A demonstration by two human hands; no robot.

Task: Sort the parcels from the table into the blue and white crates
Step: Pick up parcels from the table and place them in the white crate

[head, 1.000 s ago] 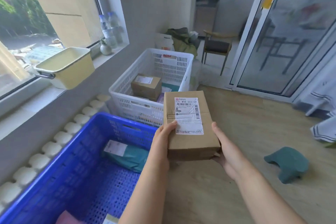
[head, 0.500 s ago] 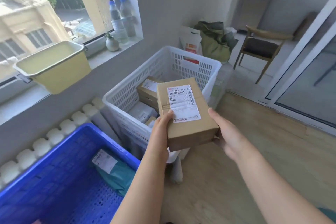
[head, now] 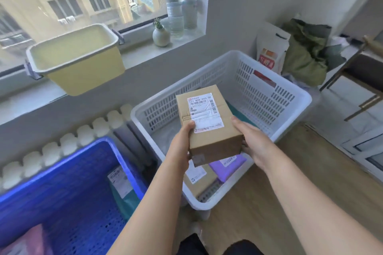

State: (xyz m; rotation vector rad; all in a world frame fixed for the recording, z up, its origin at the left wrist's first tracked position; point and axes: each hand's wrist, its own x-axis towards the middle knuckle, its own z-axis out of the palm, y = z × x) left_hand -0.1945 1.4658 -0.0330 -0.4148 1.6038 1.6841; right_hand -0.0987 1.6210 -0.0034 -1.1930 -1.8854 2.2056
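A brown cardboard parcel [head: 209, 128] with a white shipping label is held in the air over the white crate [head: 290, 99]. My left hand [head: 182, 141] grips its left side with the thumb on top. My right hand [head: 252, 141] grips its right side. Inside the white crate lie a purple parcel [head: 228, 166], a flat cardboard parcel [head: 196, 178] and a teal one, partly hidden by the held box. The blue crate [head: 68, 182] stands at the lower left with a teal labelled parcel [head: 122, 184] and a pink one [head: 22, 242] in it.
A yellow tub [head: 76, 58] sits on the windowsill, with a small vase [head: 160, 35] and two water bottles [head: 180, 6] beside it. A white radiator [head: 68, 138] runs behind the crates. Bags [head: 300, 51] and a chair [head: 364, 72] stand at the right on the wooden floor.
The view has closed in on the white crate. Both hands have carried the cardboard parcel forward, from in front of the crate to above its inside.
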